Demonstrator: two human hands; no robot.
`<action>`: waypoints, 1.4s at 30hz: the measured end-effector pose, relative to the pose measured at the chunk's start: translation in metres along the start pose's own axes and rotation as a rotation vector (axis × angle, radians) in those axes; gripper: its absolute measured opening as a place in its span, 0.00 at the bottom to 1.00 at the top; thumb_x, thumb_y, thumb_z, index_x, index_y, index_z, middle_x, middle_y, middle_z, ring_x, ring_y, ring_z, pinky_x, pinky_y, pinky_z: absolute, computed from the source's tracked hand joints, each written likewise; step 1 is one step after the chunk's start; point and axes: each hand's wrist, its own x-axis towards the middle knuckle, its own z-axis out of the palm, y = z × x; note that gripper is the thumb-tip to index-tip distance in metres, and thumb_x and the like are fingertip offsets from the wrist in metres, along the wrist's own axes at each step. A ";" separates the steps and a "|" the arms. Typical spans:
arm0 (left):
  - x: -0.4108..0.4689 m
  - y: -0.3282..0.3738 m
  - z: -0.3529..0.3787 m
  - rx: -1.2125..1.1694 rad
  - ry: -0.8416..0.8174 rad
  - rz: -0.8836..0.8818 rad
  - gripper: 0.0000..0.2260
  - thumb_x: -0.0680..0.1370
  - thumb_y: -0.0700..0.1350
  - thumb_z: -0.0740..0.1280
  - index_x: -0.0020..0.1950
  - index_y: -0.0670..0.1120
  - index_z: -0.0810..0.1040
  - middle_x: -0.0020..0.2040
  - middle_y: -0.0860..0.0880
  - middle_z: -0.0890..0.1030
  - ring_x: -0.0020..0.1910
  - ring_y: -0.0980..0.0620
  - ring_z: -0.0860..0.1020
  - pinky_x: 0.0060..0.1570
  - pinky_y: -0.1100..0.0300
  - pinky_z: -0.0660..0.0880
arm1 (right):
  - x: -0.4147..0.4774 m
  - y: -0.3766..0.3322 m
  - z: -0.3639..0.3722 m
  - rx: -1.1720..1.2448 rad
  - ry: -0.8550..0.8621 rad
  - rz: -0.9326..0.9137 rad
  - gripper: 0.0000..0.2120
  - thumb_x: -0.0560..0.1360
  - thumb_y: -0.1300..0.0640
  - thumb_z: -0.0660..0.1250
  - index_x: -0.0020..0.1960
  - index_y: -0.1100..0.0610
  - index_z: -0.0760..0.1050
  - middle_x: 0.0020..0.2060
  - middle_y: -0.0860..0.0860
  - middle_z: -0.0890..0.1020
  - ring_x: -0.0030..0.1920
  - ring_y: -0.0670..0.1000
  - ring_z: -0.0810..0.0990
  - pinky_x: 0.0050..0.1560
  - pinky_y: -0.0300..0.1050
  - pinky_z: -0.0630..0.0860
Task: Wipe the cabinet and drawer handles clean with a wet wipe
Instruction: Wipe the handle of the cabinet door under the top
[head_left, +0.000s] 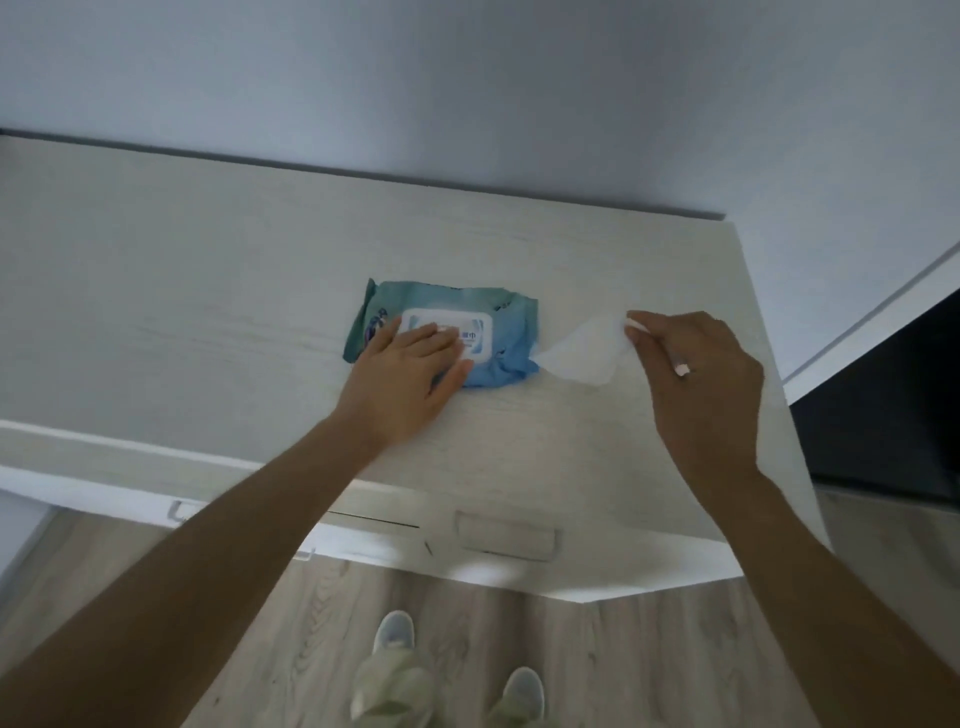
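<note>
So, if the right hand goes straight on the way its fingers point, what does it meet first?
Probably nothing near: beyond the right hand and its pinched wipe lies bare cabinet top, then the wall, though depth is unclear.

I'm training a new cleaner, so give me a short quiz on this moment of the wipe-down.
1. True or false: the left hand presses flat on the wipe pack.
2. Which hand pinches the white wipe? A left, B right.
3. Fill in: the pack lies on the ___ of the cabinet.
Key: 1 true; 2 B, the right hand; 3 top.
</note>
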 end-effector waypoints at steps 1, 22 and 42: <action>-0.002 0.004 0.002 -0.009 -0.007 -0.060 0.27 0.81 0.59 0.45 0.69 0.47 0.73 0.70 0.49 0.71 0.72 0.50 0.66 0.74 0.47 0.53 | -0.008 0.002 -0.001 -0.025 -0.053 -0.039 0.10 0.75 0.58 0.67 0.53 0.62 0.81 0.43 0.57 0.83 0.44 0.55 0.81 0.46 0.44 0.76; 0.002 0.075 0.028 -0.253 0.043 0.111 0.17 0.78 0.51 0.66 0.65 0.49 0.77 0.66 0.50 0.75 0.67 0.50 0.69 0.72 0.55 0.48 | -0.025 0.052 0.019 -0.192 -0.656 0.040 0.20 0.72 0.40 0.64 0.63 0.43 0.72 0.58 0.41 0.73 0.62 0.47 0.64 0.50 0.38 0.48; 0.007 0.102 0.024 -0.241 0.034 -0.011 0.18 0.78 0.59 0.60 0.61 0.50 0.78 0.60 0.53 0.77 0.58 0.52 0.72 0.59 0.60 0.57 | -0.002 0.043 0.008 0.040 -0.715 0.273 0.17 0.75 0.55 0.68 0.63 0.44 0.73 0.39 0.40 0.76 0.37 0.38 0.75 0.36 0.25 0.69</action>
